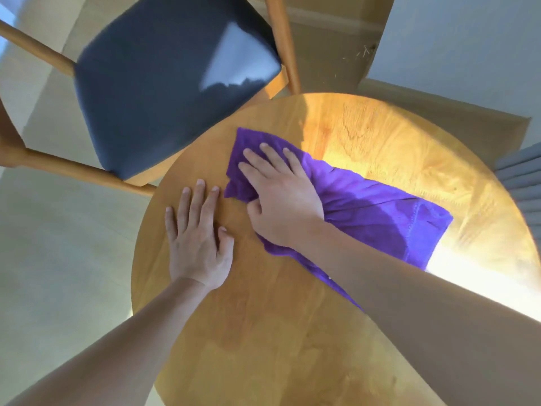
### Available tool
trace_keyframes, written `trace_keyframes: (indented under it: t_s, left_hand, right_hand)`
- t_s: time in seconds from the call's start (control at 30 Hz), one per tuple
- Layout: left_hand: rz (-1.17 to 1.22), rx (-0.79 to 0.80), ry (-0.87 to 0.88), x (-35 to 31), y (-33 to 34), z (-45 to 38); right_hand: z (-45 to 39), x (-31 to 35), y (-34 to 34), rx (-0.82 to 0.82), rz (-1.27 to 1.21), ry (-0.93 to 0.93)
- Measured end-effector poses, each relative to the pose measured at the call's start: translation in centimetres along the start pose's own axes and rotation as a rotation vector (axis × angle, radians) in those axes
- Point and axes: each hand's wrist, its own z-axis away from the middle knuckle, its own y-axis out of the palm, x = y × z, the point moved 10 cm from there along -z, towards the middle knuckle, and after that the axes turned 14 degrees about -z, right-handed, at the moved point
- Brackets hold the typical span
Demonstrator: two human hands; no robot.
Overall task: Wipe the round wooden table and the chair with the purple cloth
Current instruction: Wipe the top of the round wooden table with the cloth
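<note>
Sunlight falls across a round wooden desk (292, 332), its smooth golden top glossy on the far right side. On it lies the purple cloth (380, 212), soft, napped and rumpled. The right hand (281, 194) presses it flat, fingers spread, thumb tucked into a fold. The left hand (196, 232) rests flat on bare wood just beside it. Wiping the desk looks underway; the chair (164, 83), with its dark padded seat and pale wooden frame, likely comes next.
</note>
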Motion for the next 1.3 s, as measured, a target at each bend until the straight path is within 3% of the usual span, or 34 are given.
trace_keyframes:
  t_s: [0.1,0.17,0.37,0.47,0.53,0.63,0.8,0.87,0.97,1.1,1.17,1.3]
  left_hand:
    - [0.019,-0.014,0.001,0.0,0.0,0.0]
    - [0.024,-0.022,-0.003,0.0,0.0,0.0]
    - [0.030,-0.025,-0.018,0.0,0.2,0.0]
    - [0.022,-0.022,-0.021,0.2,0.3,0.0]
    - [0.021,-0.021,-0.022,0.3,0.3,0.1]
    - [0.033,-0.031,-0.020,0.3,0.0,0.2]
    - [0.046,-0.038,-0.012,0.1,-0.4,0.3]
    - [0.055,-0.031,-0.015,-0.1,-0.5,0.2]
    - [0.059,-0.008,-0.009,-0.5,-0.7,0.1]
    - [0.054,0.007,-0.017,-0.3,-0.7,0.2]
    - [0.048,0.002,-0.019,-0.1,-0.7,0.2]
    - [0.045,-0.015,-0.005,-0.1,-0.7,0.2]
  right_hand:
    - [1.7,-0.2,-0.7,0.086,-0.143,-0.147]
    - [2.1,-2.3,-2.6,0.038,-0.192,-0.121]
    - [-0.5,-6.7,-7.0,-0.343,-0.163,0.268]
    - [-2.9,-4.9,-5.4,-0.418,-0.136,0.430]
    - [-4.6,-2.7,-3.3,-0.352,-0.088,0.406]
    - [-5.5,0.3,-0.2,-0.151,-0.018,0.202]
    - [-0.4,0.6,0.2,0.124,-0.114,-0.075]
    - [1.9,-1.9,-2.0,0.075,-0.129,-0.052]
    - [2.5,-6.6,-6.0,-0.162,-0.158,0.159]
    - [-0.8,-6.6,-6.2,-0.336,-0.097,0.399]
    - [-2.9,-4.2,-4.4,-0.288,-0.026,0.389]
    - [-4.4,1.7,1.1,0.016,0.149,0.098]
